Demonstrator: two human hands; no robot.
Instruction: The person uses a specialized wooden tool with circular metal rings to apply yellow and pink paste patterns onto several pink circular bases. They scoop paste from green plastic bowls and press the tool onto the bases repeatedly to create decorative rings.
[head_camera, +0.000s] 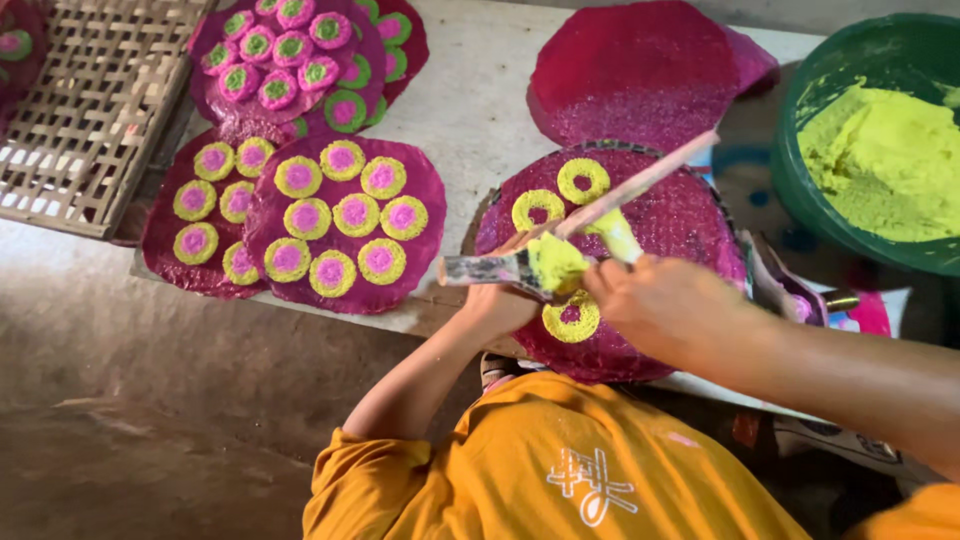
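the right hand (665, 300) pinches a flat paste-smeared wooden spatula (505, 268) loaded with yellow-green paste, over a round magenta textured disc (680, 215) at the counter's (480, 110) near edge. the left hand (500, 300) is closed around a thin pale stick (640, 185) crossing that disc. three yellow rings (583, 181) sit on it. a green tub of yellow-green paste (880, 150) stands at the right edge; finished discs with yellow-pink circles (345, 225) lie left.

Well left of the fingers lie two finished magenta discs (300, 225), overlapping, each studded with yellow rings with pink centres. Beyond them sits a stack with green rings (300, 55). A woven bamboo tray (95, 110) rests farthest left. Up past the fingers lies a plain magenta disc (640, 70). An orange shirt (540, 460) shows below them.
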